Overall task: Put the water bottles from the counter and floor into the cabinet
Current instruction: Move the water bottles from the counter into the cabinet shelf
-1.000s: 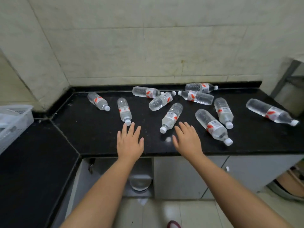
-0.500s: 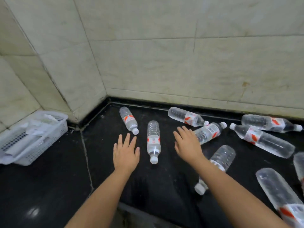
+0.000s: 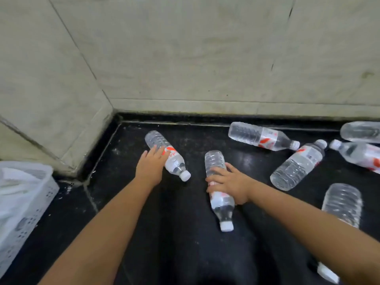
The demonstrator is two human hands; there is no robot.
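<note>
Our left hand (image 3: 151,167) lies on the bottle (image 3: 167,155) nearest the surface's (image 3: 174,243) back left corner, fingers laid over its body near the label; we cannot tell whether they curl around it. That bottle lies flat, cap toward us and to the right, with bare surface between it and the back edge and the left wall (image 3: 47,79).

Our right hand (image 3: 230,183) grips the second bottle (image 3: 219,190) around its middle, fingers wrapped over the top. This one lies flat too, cap pointing toward the front edge, just beside the first bottle but apart from it.

To the right, a third bottle (image 3: 262,136) lies along the back edge, and a fourth (image 3: 298,165) slants just below it, cap near the third's cap. Two more (image 3: 359,154) crowd the back right, cut off by the frame. A fifth bottle (image 3: 342,204) lies behind our right forearm.

A white basket (image 3: 22,202) sits on the lower left section of surface. The widest open stretch is the front middle, between our forearms.
</note>
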